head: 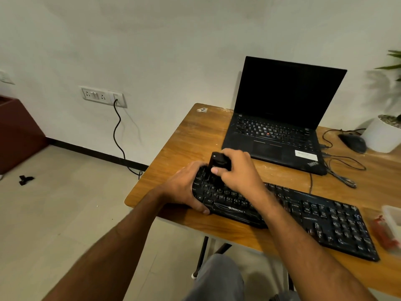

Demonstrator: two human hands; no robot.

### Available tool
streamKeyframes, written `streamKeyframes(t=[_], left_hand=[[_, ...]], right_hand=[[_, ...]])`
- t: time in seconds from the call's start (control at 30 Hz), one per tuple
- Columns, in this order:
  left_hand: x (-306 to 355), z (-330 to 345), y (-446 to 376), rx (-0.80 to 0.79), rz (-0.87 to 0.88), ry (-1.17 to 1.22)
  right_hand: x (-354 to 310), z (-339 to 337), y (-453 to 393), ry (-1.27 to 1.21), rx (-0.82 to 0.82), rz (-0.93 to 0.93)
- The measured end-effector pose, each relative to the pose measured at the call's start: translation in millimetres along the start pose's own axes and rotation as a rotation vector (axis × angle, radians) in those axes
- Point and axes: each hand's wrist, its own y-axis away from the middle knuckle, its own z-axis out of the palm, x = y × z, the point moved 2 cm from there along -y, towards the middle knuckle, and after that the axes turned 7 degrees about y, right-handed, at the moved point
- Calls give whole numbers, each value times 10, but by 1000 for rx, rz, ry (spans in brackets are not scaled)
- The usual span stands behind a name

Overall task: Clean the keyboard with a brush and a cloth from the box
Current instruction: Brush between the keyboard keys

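Observation:
A black keyboard (pixel 314 216) lies slantwise on the wooden table (pixel 191 135). My left hand (pixel 184 187) grips the keyboard's left end, thumb on the front edge. My right hand (pixel 236 170) grips a black brush (pixel 218 162) and holds it down on the keys at the keyboard's upper left. The bristles are hidden against the dark keys. At the right edge of the frame sits a clear plastic box (pixel 392 216) with something red (pixel 385 233) beside it; no cloth is clearly visible.
An open black laptop (pixel 280 118) stands behind the keyboard. A black mouse (pixel 353 143), tangled cables (pixel 345 170) and a white plant pot (pixel 382 135) are at the back right. A wall socket (pixel 103 96) with a hanging cord is on the left.

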Motion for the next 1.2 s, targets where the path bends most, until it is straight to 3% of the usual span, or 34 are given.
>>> streamKeyframes(t=[0.1, 0.23, 0.4, 0.53, 0.73, 0.87, 1.07, 1.2], left_hand=[[7, -8, -6, 5, -2, -5], [-2, -2, 2, 5, 3, 8], [4, -2, 1, 7, -6, -1], [-11, -1, -3, 9, -3, 2], [-13, -2, -2, 12, -7, 2], [-4, -3, 4, 16, -1, 4], [7, -6, 6, 15, 2, 10], [9, -2, 8, 9, -4, 10]], right_hand=[[-5, -57, 15, -1, -92, -62], [13, -63, -4, -23, 60, 8], [17, -33, 121, -6, -47, -48], [-4, -131, 36, -44, 56, -11], [-50, 41, 195, -9, -38, -54], [-41, -56, 102, -54, 69, -5], [-55, -20, 174, -12, -68, -32], [-11, -100, 112, -64, 45, 19]])
